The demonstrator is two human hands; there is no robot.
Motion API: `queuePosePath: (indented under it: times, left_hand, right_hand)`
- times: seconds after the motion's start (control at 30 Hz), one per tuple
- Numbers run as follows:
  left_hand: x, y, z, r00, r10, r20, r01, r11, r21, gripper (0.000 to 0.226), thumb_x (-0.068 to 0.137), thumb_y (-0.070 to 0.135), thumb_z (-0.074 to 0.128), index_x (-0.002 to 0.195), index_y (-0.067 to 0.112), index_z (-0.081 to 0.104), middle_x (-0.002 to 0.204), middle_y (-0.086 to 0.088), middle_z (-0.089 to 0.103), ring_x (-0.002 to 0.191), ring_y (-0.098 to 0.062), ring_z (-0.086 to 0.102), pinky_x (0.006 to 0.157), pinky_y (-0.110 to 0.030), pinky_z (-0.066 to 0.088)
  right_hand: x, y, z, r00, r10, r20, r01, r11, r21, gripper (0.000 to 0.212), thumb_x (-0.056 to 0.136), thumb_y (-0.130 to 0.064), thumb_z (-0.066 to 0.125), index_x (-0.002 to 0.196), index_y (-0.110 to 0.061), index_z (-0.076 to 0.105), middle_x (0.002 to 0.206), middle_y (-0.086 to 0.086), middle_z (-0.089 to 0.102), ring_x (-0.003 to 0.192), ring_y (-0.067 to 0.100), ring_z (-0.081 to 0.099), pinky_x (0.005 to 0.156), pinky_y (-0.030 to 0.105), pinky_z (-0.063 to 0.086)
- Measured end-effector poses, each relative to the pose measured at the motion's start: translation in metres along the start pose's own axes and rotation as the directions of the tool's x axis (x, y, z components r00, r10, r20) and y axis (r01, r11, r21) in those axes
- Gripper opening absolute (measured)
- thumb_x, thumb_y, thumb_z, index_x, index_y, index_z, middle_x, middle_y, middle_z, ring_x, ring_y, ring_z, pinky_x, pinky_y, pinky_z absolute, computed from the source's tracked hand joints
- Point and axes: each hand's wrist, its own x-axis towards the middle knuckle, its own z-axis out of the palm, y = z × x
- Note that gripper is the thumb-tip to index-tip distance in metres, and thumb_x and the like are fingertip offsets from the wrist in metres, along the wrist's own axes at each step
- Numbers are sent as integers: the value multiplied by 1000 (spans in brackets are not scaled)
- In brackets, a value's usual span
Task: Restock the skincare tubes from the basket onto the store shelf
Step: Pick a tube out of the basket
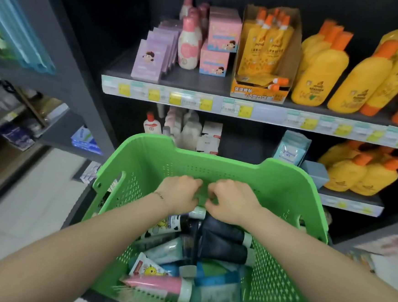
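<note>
A green perforated basket (283,190) sits low in front of me, holding several skincare tubes. Among them are a pink tube (156,284), dark navy tubes (222,236) and a white tube with a yellow cartoon (147,267). My left hand (180,193) and my right hand (233,201) are side by side inside the basket at its far end, above the tubes. Both have their knuckles up and fingers curled, the fingertips almost meeting. What the fingers hold is hidden. A white-capped tube (198,213) lies just below my left hand.
The dark store shelf (197,100) ahead carries lilac boxes (150,61), pink bottles and boxes, and orange-yellow bottles (318,72). The lower shelf holds white bottles (190,131) and more yellow bottles, with a gap (246,145) in the middle. Another shelving unit stands on the left.
</note>
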Motion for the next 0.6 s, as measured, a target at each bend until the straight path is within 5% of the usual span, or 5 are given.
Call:
queuePosePath:
  times: [0.27, 0.47, 0.6]
  left_hand:
    - [6, -1, 24, 977, 74, 200, -58, 995, -83, 37, 87, 25, 55, 122, 14, 51, 116, -8, 58, 99, -26, 58, 79, -37, 51]
    - [1, -3, 47, 906, 116, 408, -107, 993, -46, 40, 89, 28, 57, 123, 9, 51, 119, -14, 59, 104, -32, 58, 83, -37, 51]
    - [0, -5, 56, 876, 120, 466, -111, 993, -46, 39, 90, 30, 57, 124, 10, 53, 120, -11, 59, 104, -28, 58, 83, -34, 49]
  right_hand:
    - [0, 5, 28, 968, 6, 252, 26, 992, -127, 27, 88, -35, 52, 105, -16, 60, 104, 6, 62, 94, 30, 61, 66, 32, 42]
    - [-7, 8, 64, 818, 55, 572, 48, 986, -163, 22, 89, -28, 47, 105, -16, 56, 108, 9, 60, 93, 30, 61, 68, 34, 49]
    - [-17, 14, 90, 716, 81, 694, 64, 981, -181, 46, 92, -32, 46, 135, -17, 44, 128, 10, 54, 111, 31, 56, 87, 37, 49]
